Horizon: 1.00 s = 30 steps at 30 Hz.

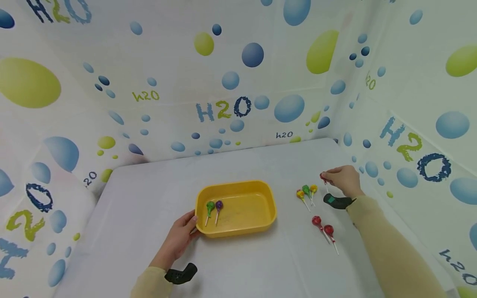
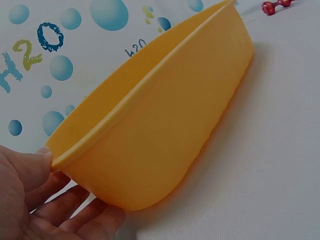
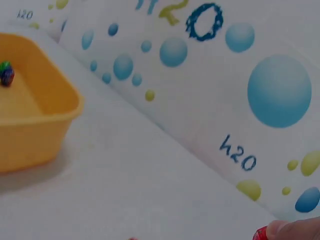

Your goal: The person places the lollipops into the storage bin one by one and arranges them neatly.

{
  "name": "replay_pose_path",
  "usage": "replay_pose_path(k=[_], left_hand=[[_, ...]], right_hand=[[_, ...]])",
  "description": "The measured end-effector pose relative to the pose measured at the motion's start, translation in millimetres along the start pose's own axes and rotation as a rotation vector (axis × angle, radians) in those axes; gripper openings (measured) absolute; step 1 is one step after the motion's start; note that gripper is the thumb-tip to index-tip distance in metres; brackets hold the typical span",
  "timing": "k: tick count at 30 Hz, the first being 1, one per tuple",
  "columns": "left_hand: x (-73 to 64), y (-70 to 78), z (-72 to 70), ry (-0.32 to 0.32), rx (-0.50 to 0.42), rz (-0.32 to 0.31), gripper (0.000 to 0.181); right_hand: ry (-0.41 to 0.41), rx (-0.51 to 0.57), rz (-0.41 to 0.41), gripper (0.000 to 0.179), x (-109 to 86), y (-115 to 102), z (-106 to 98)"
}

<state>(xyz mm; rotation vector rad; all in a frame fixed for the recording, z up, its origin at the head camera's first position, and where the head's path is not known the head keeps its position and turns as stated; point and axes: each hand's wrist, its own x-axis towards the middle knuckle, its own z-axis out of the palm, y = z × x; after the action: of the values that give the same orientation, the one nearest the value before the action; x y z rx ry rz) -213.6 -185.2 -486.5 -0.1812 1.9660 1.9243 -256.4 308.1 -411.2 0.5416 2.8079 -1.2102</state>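
My left hand [image 1: 180, 235] grips the left end of a yellow plastic tray [image 1: 238, 232], thumb over the rim and fingers under it, as the left wrist view shows. Inside the tray lie a green lollipop [image 1: 210, 207] and a purple lollipop [image 1: 218, 205], side by side at the left. Off to the right, my right hand [image 1: 344, 181] pinches a red lollipop [image 1: 322, 176] by its wrapped head, the white stick pointing down. In the right wrist view only a fingertip and part of that red lollipop [image 3: 260, 233] show at the bottom corner.
Left of my right hand lie two yellow lollipops [image 1: 300, 193] with a green lollipop [image 1: 306, 190] between them. Nearer me are two red lollipops [image 1: 316, 221]. A white cloth covers the table [image 1: 246, 265]; patterned sheets [image 1: 167, 54] stand at the back and both sides.
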Motion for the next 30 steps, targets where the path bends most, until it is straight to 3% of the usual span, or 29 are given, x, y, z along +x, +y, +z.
replay_pose_path(k=[8,17,21,25,30], left_hand=[[-2.1,-0.2,-0.6,0.011,0.002,0.003,0.048],[-1.6,-2.4,-0.5,0.002,-0.005,0.026,0.047],[-0.7,-1.3,0.5,0.001,0.002,0.038,0.046],[-1.7,-0.8,1.5,0.009,0.000,0.039,0.046],[-4.4,-3.0,0.0,0.016,-0.016,0.041,0.045]], right_hand=[[-0.016,0.322,0.024,0.052,-5.6,-42.1,7.7],[-0.049,0.379,0.015,0.046,-15.5,-80.7,29.6],[-0.095,0.368,0.004,0.041,-20.3,-103.8,59.7],[-0.155,0.325,-0.019,0.033,-27.7,-128.5,103.9],[-0.197,0.169,-0.087,0.023,-39.6,-150.9,162.7]])
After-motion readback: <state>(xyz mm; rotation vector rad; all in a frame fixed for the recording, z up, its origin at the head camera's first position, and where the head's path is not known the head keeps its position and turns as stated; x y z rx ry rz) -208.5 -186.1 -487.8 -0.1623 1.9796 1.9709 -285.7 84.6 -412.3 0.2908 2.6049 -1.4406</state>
